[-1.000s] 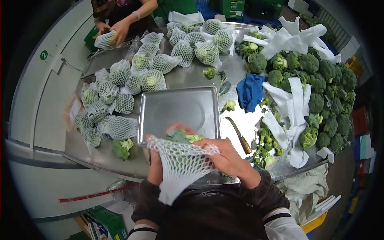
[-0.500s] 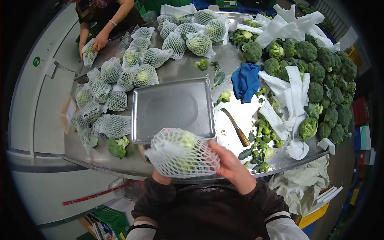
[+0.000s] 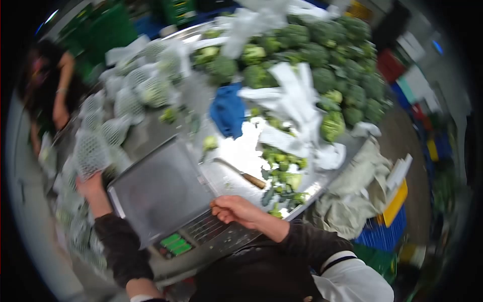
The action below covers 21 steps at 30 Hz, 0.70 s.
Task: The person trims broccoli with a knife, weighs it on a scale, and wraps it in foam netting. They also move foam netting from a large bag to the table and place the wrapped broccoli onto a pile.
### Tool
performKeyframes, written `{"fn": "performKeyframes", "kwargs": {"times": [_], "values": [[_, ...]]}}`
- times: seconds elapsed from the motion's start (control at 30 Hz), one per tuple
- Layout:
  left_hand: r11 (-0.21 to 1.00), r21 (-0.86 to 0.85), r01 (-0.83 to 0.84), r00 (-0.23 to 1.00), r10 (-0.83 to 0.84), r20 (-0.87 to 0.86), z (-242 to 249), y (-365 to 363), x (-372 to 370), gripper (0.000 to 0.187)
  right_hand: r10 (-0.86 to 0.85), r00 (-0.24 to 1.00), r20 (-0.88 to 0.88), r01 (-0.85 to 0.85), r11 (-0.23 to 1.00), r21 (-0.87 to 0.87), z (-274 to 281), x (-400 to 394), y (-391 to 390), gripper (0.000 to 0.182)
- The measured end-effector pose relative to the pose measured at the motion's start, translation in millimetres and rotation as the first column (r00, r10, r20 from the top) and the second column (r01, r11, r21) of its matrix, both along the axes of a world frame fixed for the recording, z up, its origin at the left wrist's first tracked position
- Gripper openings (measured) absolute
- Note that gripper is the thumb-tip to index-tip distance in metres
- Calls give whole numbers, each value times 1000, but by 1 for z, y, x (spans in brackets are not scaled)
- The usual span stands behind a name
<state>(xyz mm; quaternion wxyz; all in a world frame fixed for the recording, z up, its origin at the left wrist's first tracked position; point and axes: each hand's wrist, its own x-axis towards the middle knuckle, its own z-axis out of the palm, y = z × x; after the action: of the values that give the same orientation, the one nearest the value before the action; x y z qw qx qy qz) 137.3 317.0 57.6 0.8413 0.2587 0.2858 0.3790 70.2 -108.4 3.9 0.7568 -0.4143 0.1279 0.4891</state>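
Note:
At the left, my left hand (image 3: 91,187) is closed on the lower end of a broccoli head in a white foam net (image 3: 92,152), held up over other netted heads (image 3: 116,130). My right hand (image 3: 235,209) is beside the right corner of a steel weighing tray (image 3: 161,189), its fingers curled in and nothing visible in them. Under the tray's front edge, a scale shows a keypad (image 3: 204,229) and a green display (image 3: 176,244). A curved knife with a wooden handle (image 3: 253,180) lies right of the tray. The view is blurred by motion.
A blue cloth (image 3: 227,109) lies mid-table. Unwrapped broccoli (image 3: 322,38) is heaped at the back right, with white foam nets (image 3: 297,108) beside it. Stalk trimmings (image 3: 282,163) lie near the knife. Another person (image 3: 58,90) stands at the far left, a hand near a netted head.
My left hand has carried the netted broccoli left, away from the front of the tray. My right hand has let go of it and closed. The head view has turned right.

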Motion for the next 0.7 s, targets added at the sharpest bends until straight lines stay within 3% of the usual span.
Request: {"fn": "performKeyframes", "kwargs": {"times": [0.1, 0.2, 0.27, 0.3, 0.33, 0.37, 0.43, 0.47, 0.5, 0.57, 0.7], "values": [[989, -148, -27, 999, 23, -31, -34, 61, 17, 57, -62, 985, 160, 80, 991, -110, -6, 8, -22, 27], [996, -78, 40, 998, -36, 56, -23, 68, 25, 56, -155, 884, 442, 306, 905, -294, -1, 22, -66, 27], [995, -36, 92, 993, -89, 72, -24, 67, 25, 53, -336, 713, 615, 648, 650, -397, -12, 40, -112, 22], [991, 11, 136, 987, -137, 88, -17, 61, 25, 50, -188, 507, 841, 787, 500, -362, -22, 53, -147, 24], [993, 12, 116, 993, -116, -9, -13, 52, 24, 44, 59, 386, 921, 895, 218, -389, -30, 69, -183, 28], [993, 18, 113, 994, -113, -11, -20, 49, 19, 44, 135, 261, 956, 956, 102, -275, -31, 86, -219, 36], [927, 107, 359, 933, -359, -26, -39, 43, 4, 39, 293, 256, 921, 952, -243, -187, -20, 116, -270, 44], [922, 116, 370, 928, -362, -89, -31, 10, 0, 37, 362, 288, 886, 915, -378, -143, -30, 130, -297, 47], [863, 175, 473, 881, -469, -70, -38, -4, -6, 37, 359, 283, 889, 919, -366, -145, -43, 142, -318, 47], [777, 215, 592, 805, -580, -124, -35, -52, -18, 37, 315, 544, 778, 837, -259, -481, -66, 160, -348, 50], [576, 276, 769, 639, -678, -364, -5, -187, -34, 34, 262, 610, 748, 784, -64, -617, -52, 158, -352, 50]]}}
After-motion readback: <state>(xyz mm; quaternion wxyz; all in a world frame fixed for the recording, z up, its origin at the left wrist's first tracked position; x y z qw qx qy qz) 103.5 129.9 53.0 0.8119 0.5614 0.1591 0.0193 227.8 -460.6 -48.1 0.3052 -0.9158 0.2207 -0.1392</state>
